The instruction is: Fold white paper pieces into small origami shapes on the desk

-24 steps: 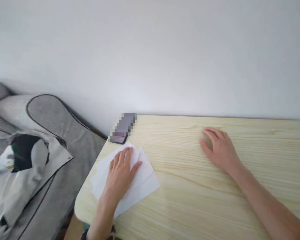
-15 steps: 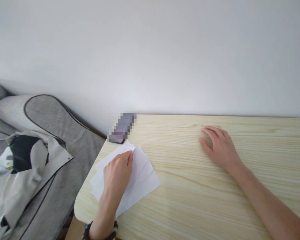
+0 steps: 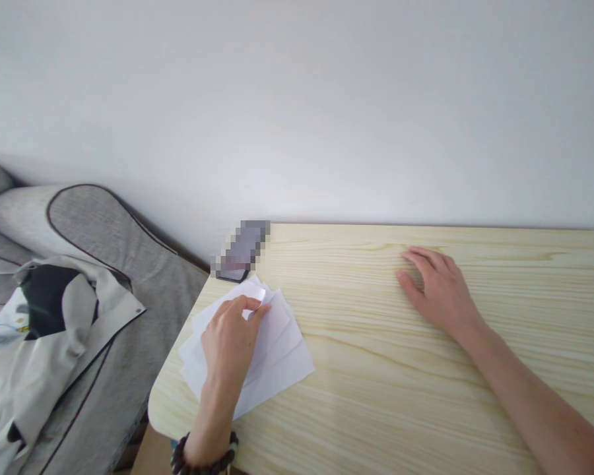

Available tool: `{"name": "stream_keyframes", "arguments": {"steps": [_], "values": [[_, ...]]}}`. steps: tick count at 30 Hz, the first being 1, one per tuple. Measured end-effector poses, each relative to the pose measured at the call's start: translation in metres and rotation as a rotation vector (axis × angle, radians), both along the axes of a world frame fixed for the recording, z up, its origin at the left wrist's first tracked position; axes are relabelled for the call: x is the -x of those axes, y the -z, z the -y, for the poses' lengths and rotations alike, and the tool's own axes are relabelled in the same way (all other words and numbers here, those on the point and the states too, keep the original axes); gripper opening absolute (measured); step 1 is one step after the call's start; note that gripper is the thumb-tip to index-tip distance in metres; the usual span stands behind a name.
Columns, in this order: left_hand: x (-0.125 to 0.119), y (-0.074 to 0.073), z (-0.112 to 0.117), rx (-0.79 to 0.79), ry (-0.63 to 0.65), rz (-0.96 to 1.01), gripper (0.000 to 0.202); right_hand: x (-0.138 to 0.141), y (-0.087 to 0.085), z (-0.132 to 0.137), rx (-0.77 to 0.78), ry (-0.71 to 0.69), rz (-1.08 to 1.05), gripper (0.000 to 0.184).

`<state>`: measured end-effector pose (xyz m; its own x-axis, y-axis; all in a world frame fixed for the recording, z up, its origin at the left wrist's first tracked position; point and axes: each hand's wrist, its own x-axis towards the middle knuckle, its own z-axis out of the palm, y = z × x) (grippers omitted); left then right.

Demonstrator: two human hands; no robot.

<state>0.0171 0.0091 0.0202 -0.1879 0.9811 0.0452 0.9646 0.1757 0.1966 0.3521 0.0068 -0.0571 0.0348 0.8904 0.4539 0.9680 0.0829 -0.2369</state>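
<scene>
Several white sheets of paper [image 3: 282, 356] lie fanned out and overlapping at the left end of the wooden table. Over them, my left hand [image 3: 232, 336] pinches the lifted edge of the top sheet [image 3: 258, 291] between thumb and fingers. A dark beaded bracelet [image 3: 202, 455] circles that wrist. On the right, my right hand [image 3: 438, 287] rests on the bare tabletop, holding nothing, with the thumb apart from the loosely curved fingers.
A phone [image 3: 245, 247], blurred by pixelation, lies behind the papers at the table's left back corner. The light wood table [image 3: 376, 396] meets a white wall [image 3: 351, 119]. To the left stands a grey sofa [image 3: 143, 284] with a patterned cloth [image 3: 54, 356] draped on it.
My left thumb and fingers have shifted at the top sheet, and its edge now shows raised between them. My right hand stays in nearly the same place.
</scene>
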Motion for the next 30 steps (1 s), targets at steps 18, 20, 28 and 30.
{"name": "stream_keyframes", "arguments": {"steps": [18, 20, 28, 30], "values": [[-0.009, -0.044, 0.013, -0.310, 0.116, 0.016, 0.021, 0.000, -0.001, 0.001, 0.009, 0.003, -0.007, 0.039], [-0.014, -0.052, 0.015, -0.447, 0.197, 0.061, 0.019, 0.000, -0.001, 0.001, 0.010, 0.002, -0.012, 0.039], [-0.059, -0.043, -0.006, -0.686, 0.644, 0.208, 0.012, 0.003, -0.008, 0.002, -0.031, -0.045, -0.172, 0.036], [-0.082, -0.032, -0.009, -0.709, 0.805, 0.196, 0.013, 0.004, -0.013, 0.005, -0.040, -0.109, -0.335, 0.036]]}}
